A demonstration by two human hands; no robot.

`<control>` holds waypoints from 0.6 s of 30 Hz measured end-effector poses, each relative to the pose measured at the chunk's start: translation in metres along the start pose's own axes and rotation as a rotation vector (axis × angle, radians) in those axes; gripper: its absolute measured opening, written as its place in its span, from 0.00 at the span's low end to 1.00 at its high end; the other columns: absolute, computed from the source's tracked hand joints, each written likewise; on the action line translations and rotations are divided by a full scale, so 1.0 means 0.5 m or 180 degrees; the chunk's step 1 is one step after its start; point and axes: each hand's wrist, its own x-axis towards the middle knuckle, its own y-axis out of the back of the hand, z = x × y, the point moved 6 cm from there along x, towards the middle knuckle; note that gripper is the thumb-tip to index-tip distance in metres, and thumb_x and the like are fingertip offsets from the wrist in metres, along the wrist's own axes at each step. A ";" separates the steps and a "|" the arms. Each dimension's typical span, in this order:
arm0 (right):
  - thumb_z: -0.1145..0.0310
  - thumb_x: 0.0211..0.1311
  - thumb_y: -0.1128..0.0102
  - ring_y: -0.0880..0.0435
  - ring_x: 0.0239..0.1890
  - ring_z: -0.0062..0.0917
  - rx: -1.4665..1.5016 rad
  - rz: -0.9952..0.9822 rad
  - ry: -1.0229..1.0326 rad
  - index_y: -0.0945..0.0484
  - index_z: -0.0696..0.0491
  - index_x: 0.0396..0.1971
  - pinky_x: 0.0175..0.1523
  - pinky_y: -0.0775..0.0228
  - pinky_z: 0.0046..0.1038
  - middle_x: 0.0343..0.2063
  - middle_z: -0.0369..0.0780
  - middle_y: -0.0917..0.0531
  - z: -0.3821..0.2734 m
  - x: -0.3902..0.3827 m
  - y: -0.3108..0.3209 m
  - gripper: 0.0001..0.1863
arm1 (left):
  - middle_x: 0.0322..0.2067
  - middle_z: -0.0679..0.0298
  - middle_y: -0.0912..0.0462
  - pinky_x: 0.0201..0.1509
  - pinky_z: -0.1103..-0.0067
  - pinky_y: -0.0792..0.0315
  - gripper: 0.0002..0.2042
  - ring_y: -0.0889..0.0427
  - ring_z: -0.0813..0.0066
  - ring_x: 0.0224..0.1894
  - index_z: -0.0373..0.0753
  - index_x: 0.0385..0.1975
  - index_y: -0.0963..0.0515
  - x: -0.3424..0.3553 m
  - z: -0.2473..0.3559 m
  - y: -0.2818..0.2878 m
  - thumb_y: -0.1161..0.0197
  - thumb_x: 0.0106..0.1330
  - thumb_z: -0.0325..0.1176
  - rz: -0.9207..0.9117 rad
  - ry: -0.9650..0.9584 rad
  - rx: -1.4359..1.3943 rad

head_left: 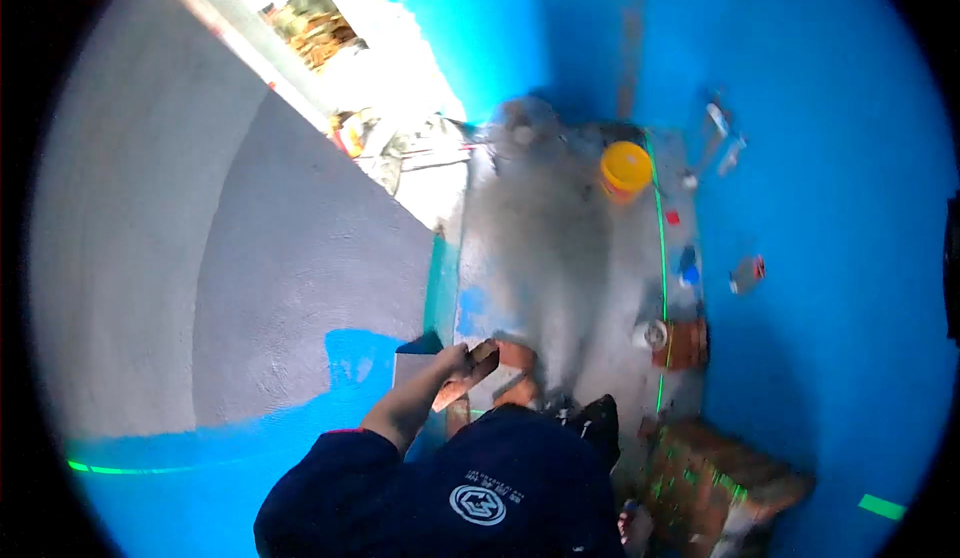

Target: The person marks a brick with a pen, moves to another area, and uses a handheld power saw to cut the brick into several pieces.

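Observation:
My left hand is closed round a reddish brick, held tilted low beside the blue-painted wall. Just right of it, another brick and a second brick piece sit near my feet. At the lower edge, my right hand shows only in part, blurred and dark. It is beside a stack of bricks; its fingers, and anything in them, cannot be made out.
A yellow bucket stands on the grey floor further ahead. A round white item lies by more bricks along the right blue wall. A green laser line crosses the floor. Bright doorway, upper left.

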 end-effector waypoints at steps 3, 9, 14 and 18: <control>0.53 0.71 0.49 0.28 0.17 0.26 -0.0476 0.0103 -0.0299 0.24 0.50 0.31 0.21 0.33 0.24 0.18 0.39 0.26 -0.093 0.087 -0.118 0.16 | 0.39 0.46 0.17 0.47 0.62 0.24 0.30 0.17 0.47 0.46 0.38 0.46 0.26 0.002 -0.052 0.017 0.24 0.41 0.40 0.0038 0.0326 -0.0527; 0.52 0.71 0.50 0.28 0.16 0.26 -0.1448 0.0093 -0.0200 0.25 0.49 0.29 0.21 0.33 0.24 0.18 0.39 0.26 -0.322 0.278 -0.484 0.16 | 0.41 0.44 0.17 0.46 0.61 0.25 0.32 0.17 0.45 0.44 0.34 0.48 0.24 0.024 -0.068 0.023 0.24 0.39 0.38 0.0168 0.0801 -0.1289; 0.52 0.71 0.50 0.29 0.16 0.26 -0.2234 -0.0116 -0.0200 0.26 0.48 0.28 0.22 0.33 0.24 0.18 0.38 0.27 -0.536 0.447 -0.790 0.17 | 0.42 0.45 0.17 0.50 0.62 0.25 0.34 0.18 0.46 0.48 0.32 0.46 0.23 0.056 -0.116 0.020 0.22 0.34 0.39 -0.0183 0.1814 -0.1875; 0.54 0.70 0.49 0.29 0.15 0.25 -0.3347 -0.0329 0.0439 0.27 0.48 0.27 0.21 0.35 0.24 0.18 0.38 0.27 -0.828 0.581 -1.172 0.16 | 0.45 0.44 0.18 0.55 0.63 0.27 0.36 0.19 0.47 0.50 0.32 0.48 0.26 0.112 -0.052 0.114 0.21 0.37 0.41 0.0221 0.2039 -0.2278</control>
